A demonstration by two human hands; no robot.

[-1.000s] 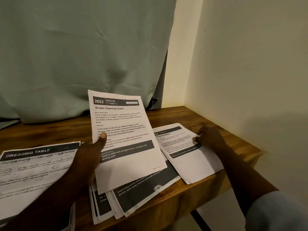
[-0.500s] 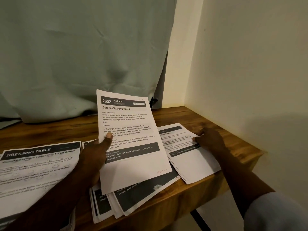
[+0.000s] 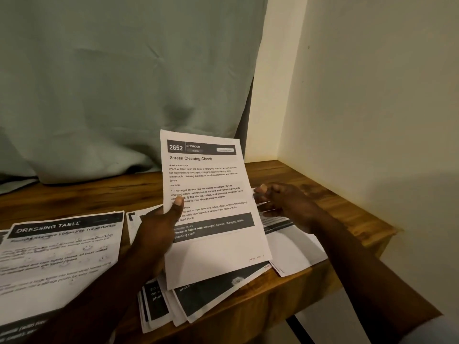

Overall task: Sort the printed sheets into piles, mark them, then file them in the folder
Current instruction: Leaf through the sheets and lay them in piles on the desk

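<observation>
Left hand [image 3: 159, 234] pinches the raised sheet [image 3: 211, 170]; right hand [image 3: 285, 202] touches the right pile [image 3: 298, 249], grip unclear.

A: Held sheet [image 3: 211, 170], anything unreadable?
B: The handwritten note [image 3: 256, 258] at its lower right corner was too small to read. Left grip [image 3: 156, 232]: only the thumb showed; the fingers were behind the paper.
A: Middle pile [image 3: 206, 294]?
B: Mostly covered by the held sheet. Only fanned lower edges and broken words showed; sheet count not determinable.
A: Right grip [image 3: 283, 199]?
B: Blurred. Whether it pinched the edges of the right pile [image 3: 298, 247] or only touched them could not be told. That pile's left part was hidden by the held sheet.
A: Left pile [image 3: 62, 244]?
B: Cut by the view's left edge; body text smeared. The worktop [image 3: 335, 208] ran out of view there too.
</observation>
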